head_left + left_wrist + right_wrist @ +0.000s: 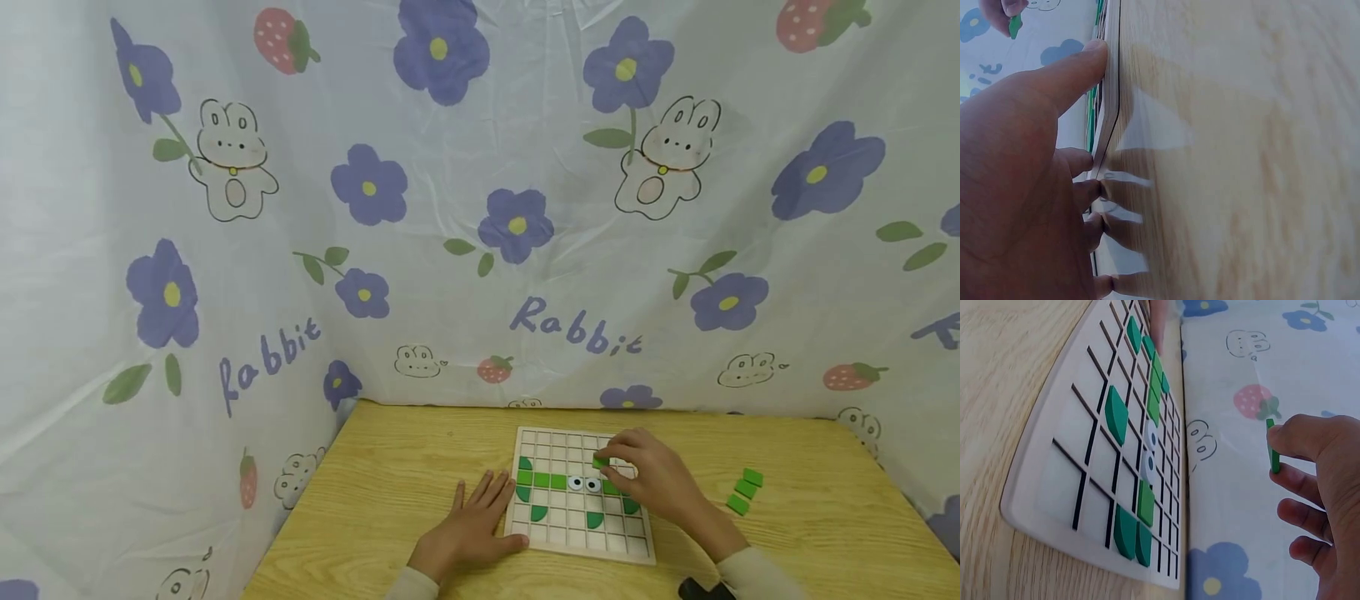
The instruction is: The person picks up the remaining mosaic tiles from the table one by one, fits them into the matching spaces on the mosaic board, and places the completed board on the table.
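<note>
A pale square grid board (577, 542) lies on the table, partly filled with light green square tiles (542, 480), dark green rounded pieces (538, 513) and two white eye tiles (575, 483). Above its right part, my right hand (656, 475) pinches a green square tile (1273, 447) between thumb and index finger. That tile is held clear of the board in the right wrist view. My left hand (476, 525) lies with spread fingers along the board's left edge, thumb near the front left corner. The right hand hides some cells at the board's right side.
Three loose green tiles (744, 488) lie on the wooden table (405, 450) to the right of the board. A black object (705, 590) shows at the bottom edge, by the right sleeve. Behind the table hangs a patterned curtain (450, 275).
</note>
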A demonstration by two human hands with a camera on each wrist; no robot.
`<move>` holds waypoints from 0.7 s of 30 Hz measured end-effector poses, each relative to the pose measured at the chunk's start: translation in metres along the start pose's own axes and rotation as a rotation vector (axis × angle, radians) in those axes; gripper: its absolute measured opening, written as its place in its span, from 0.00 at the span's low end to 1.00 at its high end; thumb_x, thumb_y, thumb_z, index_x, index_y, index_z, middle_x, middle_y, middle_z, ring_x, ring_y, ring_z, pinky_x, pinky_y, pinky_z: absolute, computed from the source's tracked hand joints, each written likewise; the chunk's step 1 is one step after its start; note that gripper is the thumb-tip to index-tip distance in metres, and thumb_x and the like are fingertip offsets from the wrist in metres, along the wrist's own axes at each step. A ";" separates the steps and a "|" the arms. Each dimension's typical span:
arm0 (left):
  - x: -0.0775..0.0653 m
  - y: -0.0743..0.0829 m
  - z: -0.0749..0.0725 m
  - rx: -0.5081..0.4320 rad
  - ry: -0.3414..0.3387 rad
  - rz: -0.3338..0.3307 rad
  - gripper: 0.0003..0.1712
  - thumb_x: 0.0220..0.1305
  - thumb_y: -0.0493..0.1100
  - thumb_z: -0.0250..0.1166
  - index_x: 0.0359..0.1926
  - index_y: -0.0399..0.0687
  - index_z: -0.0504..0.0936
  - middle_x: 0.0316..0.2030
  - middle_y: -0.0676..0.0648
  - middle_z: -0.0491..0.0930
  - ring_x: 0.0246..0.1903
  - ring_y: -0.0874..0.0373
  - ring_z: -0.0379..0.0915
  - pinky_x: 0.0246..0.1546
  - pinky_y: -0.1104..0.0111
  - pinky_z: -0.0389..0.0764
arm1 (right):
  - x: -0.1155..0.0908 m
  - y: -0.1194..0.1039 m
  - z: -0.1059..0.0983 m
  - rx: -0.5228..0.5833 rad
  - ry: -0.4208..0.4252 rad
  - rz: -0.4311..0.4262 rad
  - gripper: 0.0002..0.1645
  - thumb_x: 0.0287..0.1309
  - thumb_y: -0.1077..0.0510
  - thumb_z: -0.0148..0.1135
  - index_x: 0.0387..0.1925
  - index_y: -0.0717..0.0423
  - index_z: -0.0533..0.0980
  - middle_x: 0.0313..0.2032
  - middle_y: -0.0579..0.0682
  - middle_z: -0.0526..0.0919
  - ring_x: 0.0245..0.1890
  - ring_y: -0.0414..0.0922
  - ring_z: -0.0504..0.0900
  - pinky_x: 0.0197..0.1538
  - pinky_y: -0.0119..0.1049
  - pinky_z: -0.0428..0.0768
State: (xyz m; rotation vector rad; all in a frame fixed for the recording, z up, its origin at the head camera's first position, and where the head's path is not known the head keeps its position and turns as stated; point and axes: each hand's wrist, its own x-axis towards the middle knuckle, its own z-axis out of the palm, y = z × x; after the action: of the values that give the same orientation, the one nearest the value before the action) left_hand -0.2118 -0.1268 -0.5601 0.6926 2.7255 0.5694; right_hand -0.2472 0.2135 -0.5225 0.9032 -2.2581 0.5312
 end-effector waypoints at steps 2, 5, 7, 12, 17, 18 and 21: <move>0.001 0.001 0.000 0.001 0.000 -0.010 0.55 0.75 0.73 0.55 0.88 0.52 0.46 0.87 0.45 0.42 0.87 0.41 0.33 0.79 0.28 0.36 | 0.003 -0.001 0.003 0.006 -0.003 -0.007 0.18 0.48 0.58 0.87 0.41 0.41 0.91 0.42 0.41 0.86 0.43 0.41 0.84 0.39 0.38 0.86; 0.002 0.002 0.001 0.014 0.010 -0.026 0.54 0.75 0.73 0.56 0.88 0.53 0.47 0.87 0.46 0.43 0.87 0.42 0.34 0.80 0.30 0.36 | 0.007 -0.002 0.009 0.010 0.000 -0.024 0.17 0.48 0.57 0.87 0.41 0.42 0.91 0.41 0.41 0.86 0.43 0.41 0.84 0.40 0.38 0.86; 0.003 0.003 0.001 0.016 0.014 -0.034 0.54 0.75 0.72 0.57 0.88 0.53 0.47 0.87 0.46 0.43 0.87 0.43 0.35 0.80 0.31 0.37 | 0.009 -0.003 0.012 0.017 0.002 -0.034 0.16 0.48 0.57 0.87 0.40 0.42 0.91 0.41 0.41 0.86 0.43 0.41 0.84 0.41 0.38 0.87; 0.005 0.007 0.001 0.011 0.023 -0.047 0.54 0.75 0.72 0.58 0.88 0.53 0.48 0.87 0.46 0.44 0.87 0.42 0.35 0.81 0.31 0.37 | 0.015 -0.005 0.020 0.047 -0.005 -0.042 0.16 0.48 0.57 0.87 0.40 0.42 0.90 0.41 0.41 0.87 0.43 0.41 0.84 0.40 0.38 0.87; 0.010 0.009 0.001 0.026 0.033 -0.061 0.54 0.75 0.72 0.58 0.88 0.53 0.48 0.87 0.47 0.44 0.87 0.42 0.36 0.80 0.31 0.38 | 0.020 -0.004 0.025 0.062 -0.030 -0.028 0.14 0.50 0.56 0.86 0.40 0.43 0.91 0.41 0.42 0.87 0.43 0.41 0.84 0.39 0.36 0.86; 0.011 0.009 0.001 0.031 0.034 -0.064 0.54 0.75 0.72 0.58 0.88 0.53 0.49 0.87 0.47 0.44 0.87 0.42 0.36 0.80 0.31 0.38 | 0.020 -0.004 0.027 0.066 -0.038 -0.023 0.14 0.51 0.56 0.86 0.40 0.42 0.91 0.41 0.42 0.87 0.43 0.41 0.83 0.39 0.36 0.86; 0.014 0.009 0.002 0.036 0.034 -0.071 0.54 0.75 0.73 0.57 0.88 0.53 0.49 0.87 0.47 0.44 0.87 0.43 0.36 0.81 0.31 0.39 | 0.023 -0.002 0.031 0.079 -0.071 -0.005 0.13 0.53 0.55 0.84 0.41 0.42 0.91 0.42 0.41 0.87 0.42 0.40 0.83 0.38 0.35 0.85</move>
State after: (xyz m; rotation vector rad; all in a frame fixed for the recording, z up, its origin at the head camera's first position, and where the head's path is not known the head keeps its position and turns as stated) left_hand -0.2192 -0.1125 -0.5604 0.5968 2.7856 0.5209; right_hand -0.2708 0.1838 -0.5283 0.9812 -2.3119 0.5981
